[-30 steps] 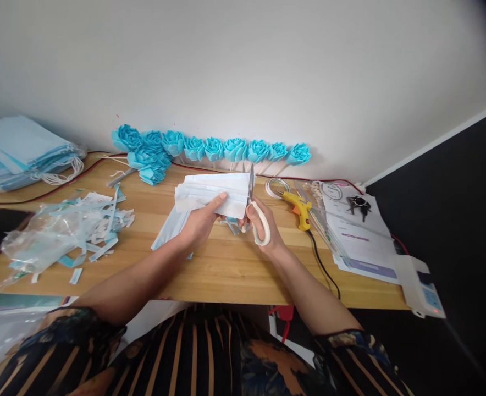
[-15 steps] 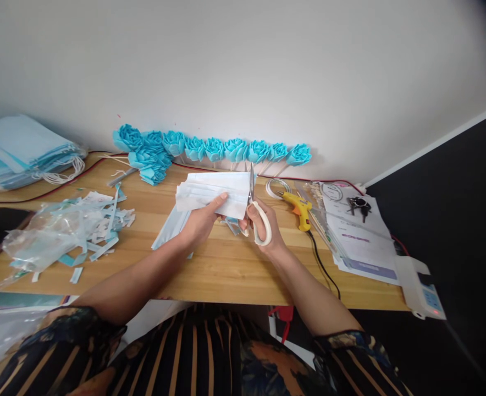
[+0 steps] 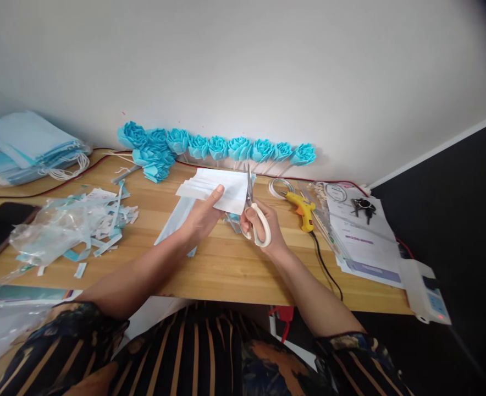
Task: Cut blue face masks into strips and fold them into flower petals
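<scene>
My left hand (image 3: 205, 216) pinches a pale blue pleated mask sheet (image 3: 226, 184) with the thumb on top, holding it above the table. White-handled scissors (image 3: 261, 225) are in my right hand (image 3: 272, 234), their metal blades pointing away from me at the sheet's right edge. Under my left hand another light blue sheet (image 3: 176, 220) lies on the wood. Small blue scraps (image 3: 233, 220) are partly hidden beneath the held sheet and the scissors.
Blue flowers (image 3: 239, 148) line the wall. Stacked masks (image 3: 31, 140), a plastic bag with scraps (image 3: 59, 225) and a phone (image 3: 6, 228) are left. A yellow glue gun (image 3: 304, 209), papers (image 3: 360, 242), keys (image 3: 363, 206) and a power strip (image 3: 426, 291) are right.
The held sheet has tilted and shifted slightly, with my left thumb lying a little further left on it. The scissor blades have swung slightly left. The whole view has shifted a little.
</scene>
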### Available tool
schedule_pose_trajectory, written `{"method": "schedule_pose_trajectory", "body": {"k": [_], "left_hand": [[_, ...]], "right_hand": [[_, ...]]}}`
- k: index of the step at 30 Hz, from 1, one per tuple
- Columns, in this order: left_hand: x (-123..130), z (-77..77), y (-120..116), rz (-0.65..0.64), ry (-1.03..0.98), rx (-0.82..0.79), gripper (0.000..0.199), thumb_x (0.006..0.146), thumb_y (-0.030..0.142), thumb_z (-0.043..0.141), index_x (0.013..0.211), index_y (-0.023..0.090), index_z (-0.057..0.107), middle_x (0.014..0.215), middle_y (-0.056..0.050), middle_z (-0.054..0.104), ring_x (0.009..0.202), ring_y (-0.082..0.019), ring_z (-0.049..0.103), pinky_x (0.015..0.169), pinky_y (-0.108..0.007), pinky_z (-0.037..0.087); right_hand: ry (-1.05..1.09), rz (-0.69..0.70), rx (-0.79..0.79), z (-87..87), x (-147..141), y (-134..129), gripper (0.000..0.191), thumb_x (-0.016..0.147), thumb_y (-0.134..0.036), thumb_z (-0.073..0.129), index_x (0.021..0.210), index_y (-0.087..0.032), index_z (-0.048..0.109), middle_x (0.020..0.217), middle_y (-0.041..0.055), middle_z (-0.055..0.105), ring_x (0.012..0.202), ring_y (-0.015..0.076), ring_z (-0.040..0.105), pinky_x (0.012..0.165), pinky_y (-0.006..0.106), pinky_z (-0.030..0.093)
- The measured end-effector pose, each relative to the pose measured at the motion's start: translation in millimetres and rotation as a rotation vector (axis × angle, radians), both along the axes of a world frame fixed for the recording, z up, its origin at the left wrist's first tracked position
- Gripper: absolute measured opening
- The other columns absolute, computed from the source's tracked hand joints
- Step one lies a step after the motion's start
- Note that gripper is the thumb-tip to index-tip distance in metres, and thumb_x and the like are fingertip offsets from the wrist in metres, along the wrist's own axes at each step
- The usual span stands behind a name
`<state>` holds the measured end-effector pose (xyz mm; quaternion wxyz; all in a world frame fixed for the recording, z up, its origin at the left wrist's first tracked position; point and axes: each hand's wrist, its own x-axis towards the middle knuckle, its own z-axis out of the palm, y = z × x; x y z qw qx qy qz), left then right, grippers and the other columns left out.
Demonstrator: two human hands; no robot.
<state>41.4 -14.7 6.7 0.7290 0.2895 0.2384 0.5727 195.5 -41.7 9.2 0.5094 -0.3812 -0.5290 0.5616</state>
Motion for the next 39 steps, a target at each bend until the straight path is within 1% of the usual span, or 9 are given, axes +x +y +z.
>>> {"method": "schedule_pose_trajectory", "body": {"k": [3,9,14,17,23,30,32,36,39], "left_hand": [[-2.7,0.1,3.8,0.076,-0.019,0.009,0.050,0.071,0.041,0.086,0.111,0.018,0.068,0.115,-0.009,0.073,0.113,-0.028,0.065,0.090,-0.038,0.053],[-5.9,-1.1,8.6,0.130,-0.028,-0.032,0.041,0.073,0.025,0.083,0.111,0.017,0.068,0.114,-0.007,0.074,0.118,-0.026,0.064,0.099,-0.037,0.051],[-10.3,2.0,10.3,0.234,0.048,0.007,0.050,0.072,0.027,0.083,0.117,0.016,0.066,0.112,-0.006,0.075,0.119,-0.025,0.064,0.103,-0.037,0.048],[-12.3,5.2,10.4,0.296,0.131,0.080,0.055,0.071,0.034,0.084,0.120,0.017,0.064,0.110,-0.006,0.075,0.119,-0.028,0.064,0.102,-0.038,0.048],[-19.6,8.3,15.3,0.363,0.296,0.171,0.057,0.069,0.043,0.084,0.116,0.016,0.066,0.109,-0.009,0.075,0.117,-0.030,0.065,0.099,-0.039,0.050],[-59.8,26.6,38.2,0.604,0.392,0.285,0.063,0.065,0.045,0.088,0.117,0.017,0.066,0.115,-0.010,0.073,0.125,-0.030,0.062,0.107,-0.040,0.048],[-67.0,30.9,37.3,0.531,0.447,0.305,0.062,0.065,0.045,0.088,0.116,0.016,0.066,0.114,-0.011,0.073,0.124,-0.032,0.062,0.106,-0.043,0.050],[-62.3,29.6,22.2,0.238,0.613,0.306,0.058,0.066,0.042,0.088,0.112,0.014,0.066,0.116,-0.014,0.072,0.117,-0.037,0.066,0.099,-0.050,0.054],[-48.3,25.6,10.8,0.084,0.707,0.337,0.056,0.069,0.040,0.087,0.114,0.015,0.066,0.118,-0.015,0.072,0.117,-0.038,0.065,0.098,-0.051,0.054]], "right_hand": [[-0.002,0.014,-0.015,0.4,-2.6,-1.6,0.045,0.078,-0.058,0.076,0.070,-0.020,0.055,0.052,-0.0058,0.049,0.041,0.0068,0.041,0.038,0.022,0.030],[-0.045,0.028,-0.018,2.6,-5.7,-3.3,0.040,0.079,-0.055,0.075,0.074,-0.020,0.056,0.051,-0.0068,0.047,0.041,0.0067,0.040,0.039,0.022,0.029],[-0.094,0.070,-0.052,3.5,0.8,-0.7,0.055,0.078,-0.062,0.073,0.110,-0.018,0.065,0.064,-0.0048,0.053,0.048,0.0086,0.045,0.044,0.024,0.035],[-0.140,0.158,-0.045,1.9,6.4,2.6,0.064,0.079,-0.066,0.071,0.121,-0.018,0.063,0.075,-0.0011,0.058,0.057,0.0102,0.050,0.050,0.025,0.039],[-0.235,0.260,-0.053,0.7,10.0,6.9,0.067,0.080,-0.066,0.069,0.124,-0.017,0.064,0.076,0.0005,0.057,0.059,0.0106,0.049,0.052,0.025,0.038],[-0.253,0.492,-0.027,13.1,30.6,12.6,0.049,0.076,-0.049,0.077,0.113,-0.016,0.070,0.076,0.0016,0.059,0.061,0.0116,0.050,0.051,0.025,0.037],[-0.151,0.381,0.025,13.1,35.5,16.3,0.052,0.075,-0.052,0.077,0.114,-0.019,0.068,0.075,0.0009,0.059,0.059,0.0126,0.051,0.050,0.027,0.038],[-0.016,0.035,0.090,8.0,33.1,21.8,0.055,0.073,-0.053,0.080,0.117,-0.025,0.061,0.081,0.0006,0.063,0.065,0.0151,0.057,0.054,0.029,0.046],[-0.025,0.027,0.013,6.2,24.3,20.4,0.060,0.066,-0.048,0.086,0.114,-0.027,0.057,0.085,-0.0014,0.065,0.065,0.0138,0.059,0.057,0.027,0.048]]}}
